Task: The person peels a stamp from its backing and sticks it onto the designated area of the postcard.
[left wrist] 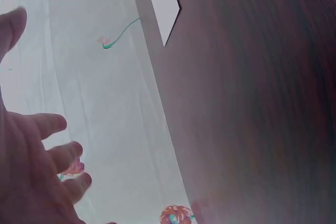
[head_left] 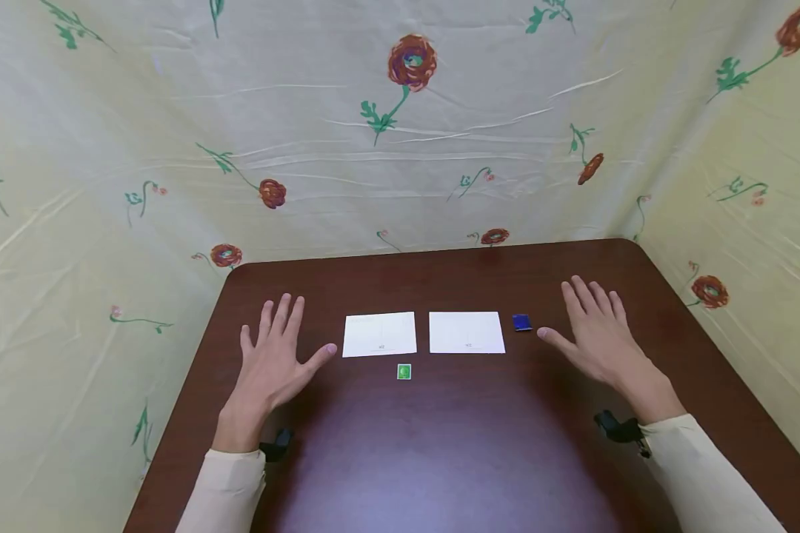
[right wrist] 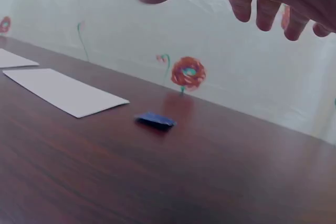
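Note:
Two white paper cards lie side by side on the dark brown table, a left card (head_left: pixel 379 334) and a right card (head_left: pixel 467 332). Just in front of the gap between them is a small green square (head_left: pixel 404 371) with a pale border. A small dark blue packet-like square (head_left: pixel 521 322) lies to the right of the right card, also seen as a flat blue piece (right wrist: pixel 155 119) in the right wrist view. My left hand (head_left: pixel 273 363), fingers spread, hovers left of the left card. My right hand (head_left: pixel 603 340) is spread to the right of the blue square. Both hold nothing.
The brown table (head_left: pixel 413 451) has rounded far corners. A pale flowered cloth (head_left: pixel 320 163) hangs behind it and along both sides. Dark wrist straps (head_left: pixel 618 427) sit by the cuffs of the light sleeves.

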The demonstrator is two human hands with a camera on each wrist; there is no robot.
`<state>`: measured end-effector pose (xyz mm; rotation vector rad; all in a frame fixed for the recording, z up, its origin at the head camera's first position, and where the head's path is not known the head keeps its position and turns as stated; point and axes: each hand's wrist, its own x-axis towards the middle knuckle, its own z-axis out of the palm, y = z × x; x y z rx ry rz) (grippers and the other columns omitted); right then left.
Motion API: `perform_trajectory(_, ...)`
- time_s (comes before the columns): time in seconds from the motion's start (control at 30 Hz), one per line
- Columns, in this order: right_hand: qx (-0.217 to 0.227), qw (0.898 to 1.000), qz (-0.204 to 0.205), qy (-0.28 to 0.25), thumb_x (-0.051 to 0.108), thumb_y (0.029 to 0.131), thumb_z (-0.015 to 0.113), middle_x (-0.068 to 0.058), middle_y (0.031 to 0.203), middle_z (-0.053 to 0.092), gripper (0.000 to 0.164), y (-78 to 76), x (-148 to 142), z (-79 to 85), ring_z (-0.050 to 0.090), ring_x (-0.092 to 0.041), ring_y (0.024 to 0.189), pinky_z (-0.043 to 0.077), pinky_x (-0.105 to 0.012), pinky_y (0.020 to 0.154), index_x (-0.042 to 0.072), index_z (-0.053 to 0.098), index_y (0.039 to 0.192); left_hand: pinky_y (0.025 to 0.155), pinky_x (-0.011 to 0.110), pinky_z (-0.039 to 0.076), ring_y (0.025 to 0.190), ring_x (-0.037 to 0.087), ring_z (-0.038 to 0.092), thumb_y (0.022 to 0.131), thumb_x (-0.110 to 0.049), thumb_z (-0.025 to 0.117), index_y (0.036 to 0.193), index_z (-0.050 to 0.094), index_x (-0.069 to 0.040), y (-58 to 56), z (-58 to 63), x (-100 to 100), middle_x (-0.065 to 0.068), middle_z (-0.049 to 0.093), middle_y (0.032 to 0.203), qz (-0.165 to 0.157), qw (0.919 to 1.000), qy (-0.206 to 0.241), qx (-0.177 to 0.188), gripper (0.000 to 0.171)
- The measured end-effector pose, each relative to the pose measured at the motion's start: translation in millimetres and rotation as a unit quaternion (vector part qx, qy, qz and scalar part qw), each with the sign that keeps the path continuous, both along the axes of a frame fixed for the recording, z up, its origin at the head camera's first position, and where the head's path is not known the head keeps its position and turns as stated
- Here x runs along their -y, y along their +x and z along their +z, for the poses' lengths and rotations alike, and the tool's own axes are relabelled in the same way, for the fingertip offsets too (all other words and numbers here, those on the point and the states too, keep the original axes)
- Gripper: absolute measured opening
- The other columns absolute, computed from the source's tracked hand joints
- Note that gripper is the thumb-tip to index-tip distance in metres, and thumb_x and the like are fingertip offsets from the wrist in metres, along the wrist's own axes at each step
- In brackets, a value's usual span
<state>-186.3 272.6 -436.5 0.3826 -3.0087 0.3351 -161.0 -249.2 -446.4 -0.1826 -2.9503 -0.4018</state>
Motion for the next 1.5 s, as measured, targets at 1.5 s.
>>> perform_trajectory(1.5,-0.093,0.975,0.198,-0.035,0.029,0.086,0.079,-0.010,0.121,0.072,0.046,-24.3,119,25.2,0.064,-0.030,0.116,0.044,-0.052,0.104,0.005,0.069,0.123,0.113,0.072,0.020,0.152,0.038,0.020,0.088,-0.043,0.074,0.159,0.028,-0.015,-32.1,1.1,-21,0.009,0.029,0.165,-0.092,0.9940,0.040,0.043,0.089)
